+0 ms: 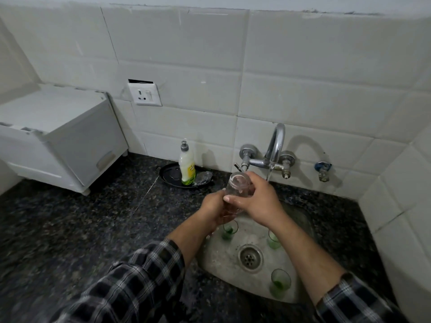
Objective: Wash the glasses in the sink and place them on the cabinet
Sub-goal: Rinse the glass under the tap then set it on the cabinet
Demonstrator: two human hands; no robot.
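One steel sink (221, 259) sits in speckled dark countertop (70, 217).

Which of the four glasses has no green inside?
The clear glass held by the left hand and right hand above the sink; the three glasses standing in it each show green at the bottom.

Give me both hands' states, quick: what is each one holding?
Left hand: closed round the lower end of the clear drinking glass.
Right hand: closed round the same glass, higher up.
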